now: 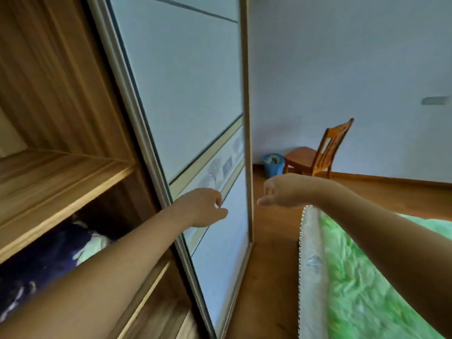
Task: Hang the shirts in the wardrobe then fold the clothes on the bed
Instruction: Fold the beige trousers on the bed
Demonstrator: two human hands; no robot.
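Left forearm (pixel 97 277) overlaps dark clothes (pixel 44 260); left hand (pixel 200 207) grip empty beyond them

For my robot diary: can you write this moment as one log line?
left hand: empty, by door | right hand: empty | clothes: in wardrobe

The only view comes from a wide-angle camera worn on the head. It faces forward and slightly down and is rolled, so the room leans. It stands close to the wood-grain wardrobe (pixel 61 167), whose pale sliding door (pixel 190 94) fills the left half. The green-patterned bed (pixel 367 277) edges in at lower right. The left hand (pixel 203 206) and right hand (pixel 281 192) reach in from the bottom corners. Farthest off stand an orange wooden chair (pixel 302 156) and a blue bin (pixel 273 167).
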